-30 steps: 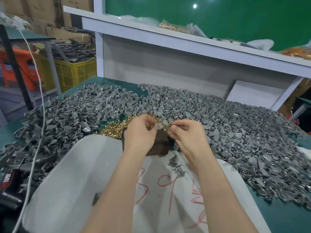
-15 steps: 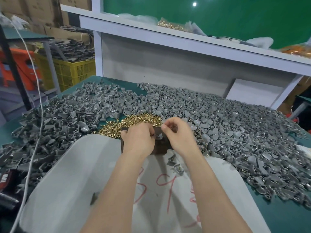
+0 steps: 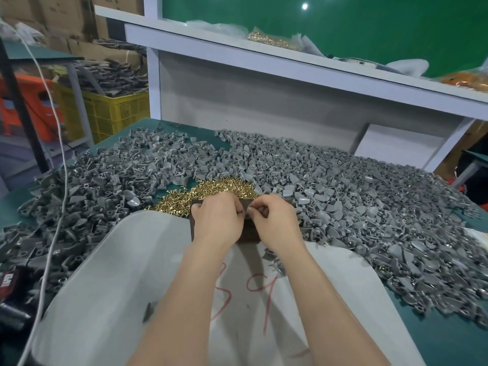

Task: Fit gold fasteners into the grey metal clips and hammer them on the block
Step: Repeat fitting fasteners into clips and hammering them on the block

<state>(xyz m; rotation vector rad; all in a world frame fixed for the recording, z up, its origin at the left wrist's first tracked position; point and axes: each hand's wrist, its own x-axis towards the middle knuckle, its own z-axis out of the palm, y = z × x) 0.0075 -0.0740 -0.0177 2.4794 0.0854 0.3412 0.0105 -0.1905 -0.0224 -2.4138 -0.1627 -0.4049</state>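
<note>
My two sets of fingertips meet over the middle of the dark block (image 3: 250,235). The left hand (image 3: 217,220) has its fingers curled under. The right hand (image 3: 276,224) has thumb and forefinger (image 3: 250,211) bent in tight. Between them they pinch a small dark piece (image 3: 241,212). So little of it shows that I cannot tell whether it is a clip, a fastener or both. Both hands hide most of the block's top. I only see its left corner past the left knuckles and its front face between my wrists.

Just behind the block lies the heap of gold fasteners (image 3: 211,190), spilling to the left along the rim of the white sack (image 3: 126,262). The sack spreads out beneath my forearms and has red marks scrawled on it. A few loose clips (image 3: 273,256) lie on it beside my right wrist.

The grey metal clips (image 3: 343,202) are heaped all round the fasteners and cover most of the green table mat (image 3: 454,336), left, far and right.

A white cable (image 3: 54,196) trails down across the left-hand pile. Beyond the table a white shelf (image 3: 264,58) carries a clear bag of gold fasteners (image 3: 266,40). To the left a yellow crate (image 3: 118,112) holds more grey parts, with an orange stool (image 3: 31,107) behind it.
</note>
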